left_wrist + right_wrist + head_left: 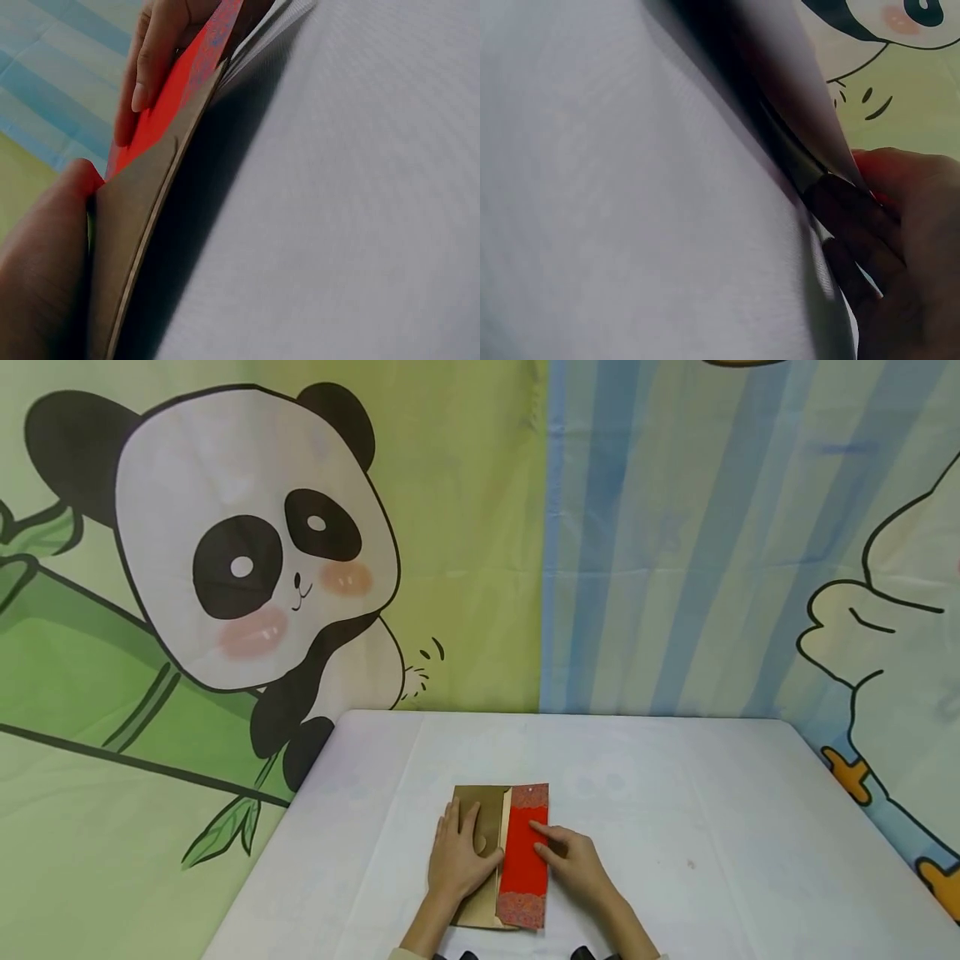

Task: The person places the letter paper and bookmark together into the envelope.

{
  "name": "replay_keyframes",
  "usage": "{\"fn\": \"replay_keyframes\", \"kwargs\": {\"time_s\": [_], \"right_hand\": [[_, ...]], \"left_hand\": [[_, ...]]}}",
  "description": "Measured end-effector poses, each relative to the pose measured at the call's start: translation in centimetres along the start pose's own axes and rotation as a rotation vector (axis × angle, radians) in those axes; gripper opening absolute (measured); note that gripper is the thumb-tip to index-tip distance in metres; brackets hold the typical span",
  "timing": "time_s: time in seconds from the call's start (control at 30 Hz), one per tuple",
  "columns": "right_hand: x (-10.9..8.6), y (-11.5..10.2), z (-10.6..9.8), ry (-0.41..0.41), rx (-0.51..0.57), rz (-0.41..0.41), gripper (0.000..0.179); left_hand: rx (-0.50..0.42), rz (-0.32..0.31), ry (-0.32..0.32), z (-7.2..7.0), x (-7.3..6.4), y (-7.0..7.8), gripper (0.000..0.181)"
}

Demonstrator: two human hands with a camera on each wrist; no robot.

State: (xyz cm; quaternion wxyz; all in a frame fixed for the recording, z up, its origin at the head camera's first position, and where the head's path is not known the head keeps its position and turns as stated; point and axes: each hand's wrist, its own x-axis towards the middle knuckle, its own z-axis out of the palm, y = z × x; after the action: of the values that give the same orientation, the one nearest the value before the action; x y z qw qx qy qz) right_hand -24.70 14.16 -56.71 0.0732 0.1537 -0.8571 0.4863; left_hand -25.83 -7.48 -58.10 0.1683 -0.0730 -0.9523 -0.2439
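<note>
On the white table lies a flat brown kraft-paper piece (482, 910), like a folder or cover, with a cream edge along its right side. Beside that edge runs a red paper panel (522, 868) with patterned bands at both ends. My left hand (459, 856) rests on the brown piece with its fingers spread, and its thumb reaches the red panel's left edge. My right hand (573, 864) pinches the red panel's right edge. In the right wrist view, the right hand's thumb lies on top and other fingers (855, 217) are beneath the lifted edge.
The white tabletop (675, 793) stretches around the paper. Behind it hangs a backdrop with a cartoon panda (255, 543) on the left and blue stripes on the right. Two small dark objects (583, 952) show at the bottom edge.
</note>
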Motion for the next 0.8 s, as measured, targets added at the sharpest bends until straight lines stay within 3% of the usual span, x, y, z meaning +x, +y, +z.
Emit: {"fn": "replay_keyframes", "kwargs": {"time_s": [0.2,0.47,0.8], "right_hand": [[-0.1,0.2,0.1,-0.018,-0.103,-0.039,0.037],[0.0,0.3,0.4,-0.024,-0.112,-0.053,0.037],[1.0,0.0,1.7,0.012,-0.120,-0.107,0.035]], "left_hand": [[-0.008,0.009,0.012,0.0,0.0,0.0,0.077],[-0.012,0.016,0.025,-0.1,-0.1,0.0,0.078],[0.016,0.009,-0.008,-0.1,-0.1,0.1,0.079]]}}
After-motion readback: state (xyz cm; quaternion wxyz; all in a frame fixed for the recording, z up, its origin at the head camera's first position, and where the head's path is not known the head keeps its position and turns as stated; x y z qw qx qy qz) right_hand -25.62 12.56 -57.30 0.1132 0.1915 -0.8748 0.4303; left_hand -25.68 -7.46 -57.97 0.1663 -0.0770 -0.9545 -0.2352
